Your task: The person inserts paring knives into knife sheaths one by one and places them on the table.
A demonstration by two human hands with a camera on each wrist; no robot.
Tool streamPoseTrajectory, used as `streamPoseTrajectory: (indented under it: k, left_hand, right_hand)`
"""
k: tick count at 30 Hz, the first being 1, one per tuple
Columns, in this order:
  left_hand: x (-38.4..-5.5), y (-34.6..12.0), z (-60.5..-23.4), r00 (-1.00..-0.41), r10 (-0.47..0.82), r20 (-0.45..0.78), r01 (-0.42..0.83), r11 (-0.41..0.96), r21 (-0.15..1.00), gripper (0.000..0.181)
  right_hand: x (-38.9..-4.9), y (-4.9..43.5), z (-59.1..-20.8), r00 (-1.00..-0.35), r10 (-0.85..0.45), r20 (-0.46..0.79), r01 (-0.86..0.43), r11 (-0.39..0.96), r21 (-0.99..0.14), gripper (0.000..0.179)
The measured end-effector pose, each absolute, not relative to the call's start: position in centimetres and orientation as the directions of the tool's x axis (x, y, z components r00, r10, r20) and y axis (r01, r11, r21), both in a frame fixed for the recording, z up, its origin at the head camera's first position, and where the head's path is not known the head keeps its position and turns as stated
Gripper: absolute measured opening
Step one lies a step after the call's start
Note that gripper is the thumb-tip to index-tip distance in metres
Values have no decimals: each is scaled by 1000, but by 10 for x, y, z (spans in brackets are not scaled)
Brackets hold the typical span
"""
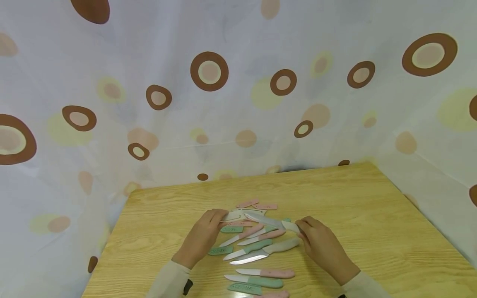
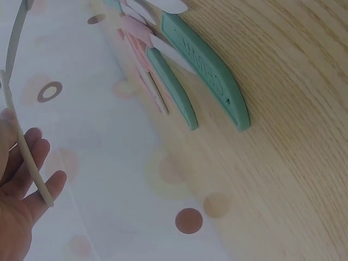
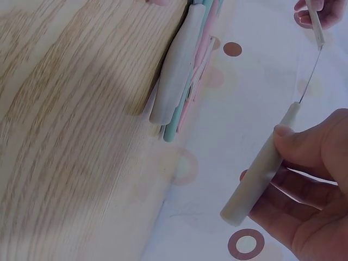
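My left hand [image 1: 203,236] pinches a cream blade sheath [image 1: 233,215] between thumb and fingers, seen edge-on in the left wrist view. My right hand [image 1: 322,245] grips the cream handle of a kitchen knife [image 3: 261,166], thumb along its side. The knife's metal blade [image 1: 263,219] points left toward the sheath, and its tip meets the sheath's end in the right wrist view. Both are raised over a group of knives. Below them lies another cream-handled knife [image 1: 283,246] with a shiny blade, beside a green-handled knife [image 1: 258,246].
Pink-handled knives [image 1: 277,273] and another green-handled knife [image 1: 265,282] lie toward the front. Green sheaths [image 2: 209,70] and pink sheaths [image 1: 265,206] are scattered among them on the wooden table [image 1: 372,215]. A dotted curtain [image 1: 238,111] hangs behind.
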State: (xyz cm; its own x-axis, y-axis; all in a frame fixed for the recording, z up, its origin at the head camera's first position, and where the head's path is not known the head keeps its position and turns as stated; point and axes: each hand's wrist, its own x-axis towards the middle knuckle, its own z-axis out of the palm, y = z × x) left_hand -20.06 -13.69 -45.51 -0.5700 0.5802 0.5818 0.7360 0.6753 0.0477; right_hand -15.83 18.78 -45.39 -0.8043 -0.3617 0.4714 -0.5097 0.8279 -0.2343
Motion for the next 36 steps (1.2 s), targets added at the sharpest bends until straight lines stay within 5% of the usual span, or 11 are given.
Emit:
streamPoseTrajectory:
  k: [14, 28, 36]
  left_hand:
    - [-196, -136, -457, -545, 636, 546, 769, 639, 23, 34]
    - [-194, -131, -461, -595, 613, 519, 747, 661, 75, 26]
    - [-194, -131, -460, -588, 624, 515, 750, 659, 57, 24]
  right_hand:
    - [-161, 198, -452, -744, -439, 504, -531, 846, -47, 29]
    - [-161, 197, -461, -822, -353, 448, -515, 797, -316, 26]
    - [-161, 197, -456, -781, -399, 480, -523, 838, -154, 29]
